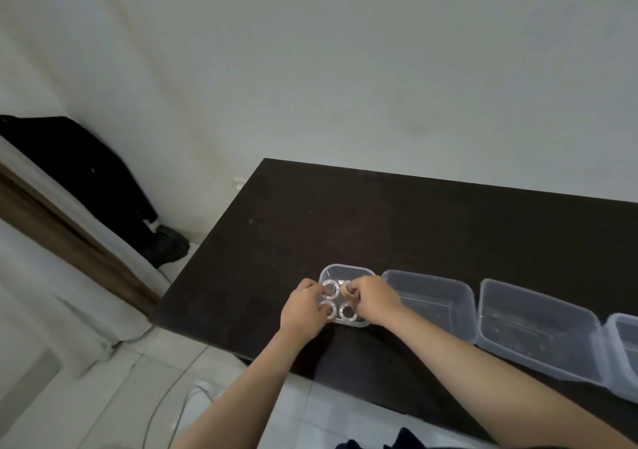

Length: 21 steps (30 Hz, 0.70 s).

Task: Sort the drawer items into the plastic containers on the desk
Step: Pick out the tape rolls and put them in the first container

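Note:
A small clear plastic container stands on the dark desk near its left front edge. Inside it lie clear tape rolls side by side, and a tan roll at the back right. My left hand reaches into the container's left side, its curled fingers on the left tape rolls. My right hand comes in from the right, and its fingertips pinch the tan roll. The drawer is out of sight.
Three larger clear containers stand in a row to the right along the desk's front edge. A black garment hangs at the left beside a curtain. White floor tiles lie below the desk.

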Tool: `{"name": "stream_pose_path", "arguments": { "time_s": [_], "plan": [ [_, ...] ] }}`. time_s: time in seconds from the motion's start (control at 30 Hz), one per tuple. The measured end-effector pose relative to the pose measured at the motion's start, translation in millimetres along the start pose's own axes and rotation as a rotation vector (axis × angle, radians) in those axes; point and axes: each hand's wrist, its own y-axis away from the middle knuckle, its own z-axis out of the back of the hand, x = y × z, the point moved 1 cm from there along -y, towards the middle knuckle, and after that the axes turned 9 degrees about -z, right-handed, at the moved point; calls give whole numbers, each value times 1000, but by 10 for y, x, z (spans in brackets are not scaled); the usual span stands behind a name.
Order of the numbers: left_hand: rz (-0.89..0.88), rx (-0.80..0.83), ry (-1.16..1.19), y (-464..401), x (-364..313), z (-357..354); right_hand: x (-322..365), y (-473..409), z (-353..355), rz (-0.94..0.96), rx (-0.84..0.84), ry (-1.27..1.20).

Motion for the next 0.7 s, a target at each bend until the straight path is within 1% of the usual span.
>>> {"name": "stream_pose_path", "arguments": {
  "time_s": [0.17, 0.3, 0.43, 0.53, 0.6, 0.7],
  "plan": [
    [-28, 16, -10, -68, -19, -40, -3, 19, 16, -17, 12, -1],
    [10, -2, -4, -57, -85, -41, -59, 120, 28, 8, -28, -133],
    [54, -105, 61, 1, -164, 18, -133, 328, 36, 30, -145, -235],
    [46, -166, 98, 118, -254, 68, -189, 513, 16, 69, -252, -301],
    [33, -188, 108, 263, -311, 74, -230, 662, -22, 88, -292, -312],
    [9, -203, 121, 597, -378, 32, -299, 920, -120, 112, -309, -302]
  ]
}}
